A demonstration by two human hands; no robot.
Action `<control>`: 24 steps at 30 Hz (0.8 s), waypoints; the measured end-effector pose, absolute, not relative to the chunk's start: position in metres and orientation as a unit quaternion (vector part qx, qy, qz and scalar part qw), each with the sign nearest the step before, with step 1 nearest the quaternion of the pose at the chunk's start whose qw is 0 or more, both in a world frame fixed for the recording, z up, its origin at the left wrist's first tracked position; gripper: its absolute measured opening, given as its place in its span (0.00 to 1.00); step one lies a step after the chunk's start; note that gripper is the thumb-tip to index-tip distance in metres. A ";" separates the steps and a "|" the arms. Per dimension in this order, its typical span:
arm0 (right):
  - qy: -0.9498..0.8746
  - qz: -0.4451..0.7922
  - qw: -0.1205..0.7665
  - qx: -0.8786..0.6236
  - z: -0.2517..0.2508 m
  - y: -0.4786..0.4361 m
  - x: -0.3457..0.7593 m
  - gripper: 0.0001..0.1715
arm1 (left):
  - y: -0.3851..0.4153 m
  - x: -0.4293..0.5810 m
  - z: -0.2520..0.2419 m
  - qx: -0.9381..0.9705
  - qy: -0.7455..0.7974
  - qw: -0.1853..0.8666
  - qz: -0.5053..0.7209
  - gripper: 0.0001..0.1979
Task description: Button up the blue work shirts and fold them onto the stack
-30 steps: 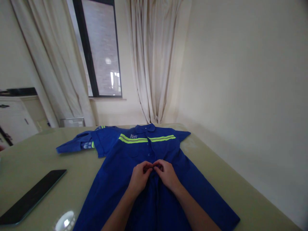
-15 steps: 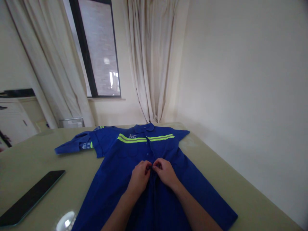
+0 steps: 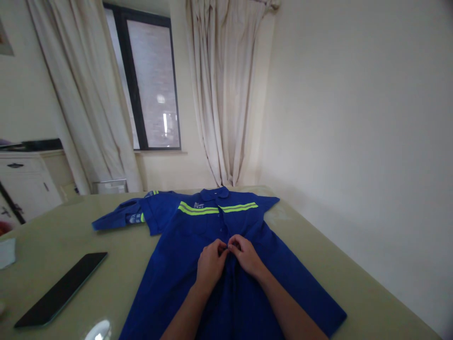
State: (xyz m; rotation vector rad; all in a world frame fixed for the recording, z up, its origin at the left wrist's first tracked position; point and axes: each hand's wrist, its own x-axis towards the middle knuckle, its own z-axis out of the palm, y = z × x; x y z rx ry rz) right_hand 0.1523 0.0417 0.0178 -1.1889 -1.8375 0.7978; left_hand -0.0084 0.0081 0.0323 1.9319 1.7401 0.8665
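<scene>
A blue work jacket lies front up, its collar away from me. A yellow-green and grey reflective stripe crosses its chest, with white lettering above the stripe on the left. My left hand and my right hand meet at the front opening below the chest, fingertips pinched together on the edge of the cloth. Whether a button is between the fingers is hidden. Small fastenings show faintly on the placket just above my hands. The sleeve on the left is folded, showing more white print and a bit of yellow-green stripe.
The jacket rests on a pale green, glossy table. A dark flat tablet-like slab lies at the left, with a white item beyond it. A wall borders the table's right side; curtains and a window stand behind.
The view has tilted up and turned slightly left. Both hands stay at the same place on the jacket front, the fingertips now closer together.
</scene>
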 end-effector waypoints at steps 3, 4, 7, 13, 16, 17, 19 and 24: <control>-0.726 0.302 0.396 -0.475 0.017 0.043 0.152 0.05 | 0.006 -0.005 0.031 0.695 0.621 0.173 0.317 0.04; -0.724 0.300 0.389 -0.484 0.016 0.044 0.152 0.04 | 0.005 -0.003 0.031 0.698 0.620 0.161 0.319 0.04; -0.719 0.297 0.370 -0.508 0.016 0.047 0.151 0.05 | 0.005 -0.001 0.029 0.705 0.619 0.134 0.319 0.05; -0.707 0.294 0.350 -0.539 0.018 0.049 0.148 0.07 | 0.001 0.000 0.028 0.710 0.628 0.099 0.302 0.06; -0.706 0.296 0.328 -0.554 0.022 0.049 0.145 0.07 | -0.008 0.000 0.030 0.723 0.624 0.070 0.288 0.07; -0.707 0.295 0.316 -0.559 0.025 0.048 0.145 0.08 | -0.011 0.000 0.030 0.727 0.623 0.060 0.282 0.07; -0.712 0.287 0.291 -0.571 0.030 0.047 0.144 0.12 | -0.017 0.001 0.030 0.734 0.622 0.044 0.270 0.08; -0.736 0.206 0.247 -0.596 0.048 0.047 0.135 0.10 | -0.023 0.002 0.027 0.748 0.616 0.011 0.245 0.15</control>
